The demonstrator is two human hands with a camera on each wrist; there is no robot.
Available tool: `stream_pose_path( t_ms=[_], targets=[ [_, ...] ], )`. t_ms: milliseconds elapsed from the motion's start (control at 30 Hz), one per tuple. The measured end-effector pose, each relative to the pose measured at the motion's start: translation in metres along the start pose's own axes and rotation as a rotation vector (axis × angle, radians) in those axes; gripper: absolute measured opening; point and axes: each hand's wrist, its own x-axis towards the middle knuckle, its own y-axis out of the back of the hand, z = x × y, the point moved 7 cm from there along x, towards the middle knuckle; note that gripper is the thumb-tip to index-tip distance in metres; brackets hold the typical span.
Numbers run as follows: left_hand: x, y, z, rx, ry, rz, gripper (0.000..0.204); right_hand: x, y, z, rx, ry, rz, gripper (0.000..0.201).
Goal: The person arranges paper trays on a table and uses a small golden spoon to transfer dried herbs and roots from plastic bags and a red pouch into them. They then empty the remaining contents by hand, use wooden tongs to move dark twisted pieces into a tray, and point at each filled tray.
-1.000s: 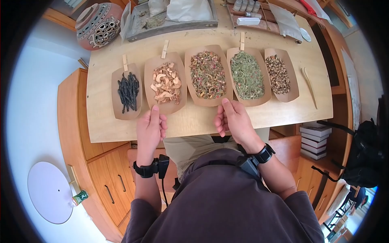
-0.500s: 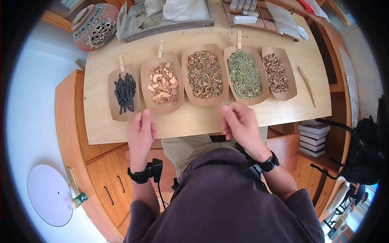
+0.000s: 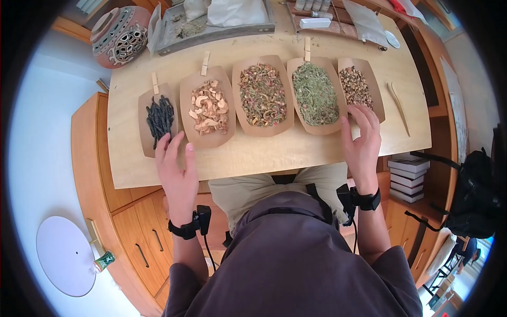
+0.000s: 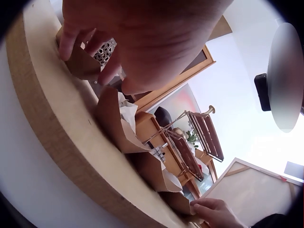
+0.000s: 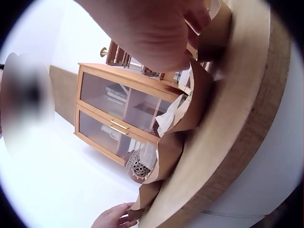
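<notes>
Five brown paper trays stand in a row: dark sticks point(image 3: 160, 116) at the left, pale slices point(image 3: 209, 108), a mixed flower blend point(image 3: 262, 96), green leaves point(image 3: 315, 95), and brown chopped pieces point(image 3: 356, 87) at the right. My left hand point(image 3: 178, 174), fingers spread, is at the near edge of the dark-stick tray; whether it touches is unclear. My right hand point(image 3: 362, 145) has its fingertips at the near end of the brown-piece tray, thumb beside the green-leaf tray point(image 3: 330, 130). Neither hand holds anything. Wooden clips point(image 3: 205, 63) sit on the far ends of three trays.
A grey tray point(image 3: 216, 35) with white bags lies at the back, beside a patterned pot point(image 3: 122, 39). A rack with small jars point(image 3: 316, 6) is at the back right. A curved wooden scoop point(image 3: 398, 108) lies right of the trays, above stacked boxes point(image 3: 409, 174).
My right hand has moved right, from before the middle trays to the rightmost one. My left hand has shifted slightly left, and its fingers have spread. Both hands have uncurled.
</notes>
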Motion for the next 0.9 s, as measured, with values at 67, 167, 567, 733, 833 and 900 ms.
stream_pose_path(
  t_ms=[67,167,567,733,833,900],
  targets=[
    [0.001,-0.002,0.000,0.015,-0.012,-0.005,0.035,-0.002,-0.002,0.004,0.022,-0.027,-0.014,0.024],
    [0.002,-0.001,0.002,0.020,-0.002,0.008,0.035,-0.003,-0.002,0.007,0.055,-0.049,-0.016,0.023],
    [-0.004,-0.009,0.021,-0.020,-0.129,-0.017,0.033,-0.004,-0.002,0.006,0.098,-0.061,-0.070,0.015],
    [-0.009,-0.014,0.018,-0.001,-0.182,-0.027,0.034,-0.007,-0.002,0.003,0.130,-0.051,-0.072,0.015],
    [-0.010,-0.015,0.023,-0.009,-0.163,-0.028,0.034,-0.008,-0.001,0.004,0.135,-0.057,-0.081,0.016],
    [-0.010,-0.014,0.023,-0.006,-0.158,-0.028,0.033,-0.009,-0.001,0.005,0.148,-0.061,-0.084,0.016]
  ],
)
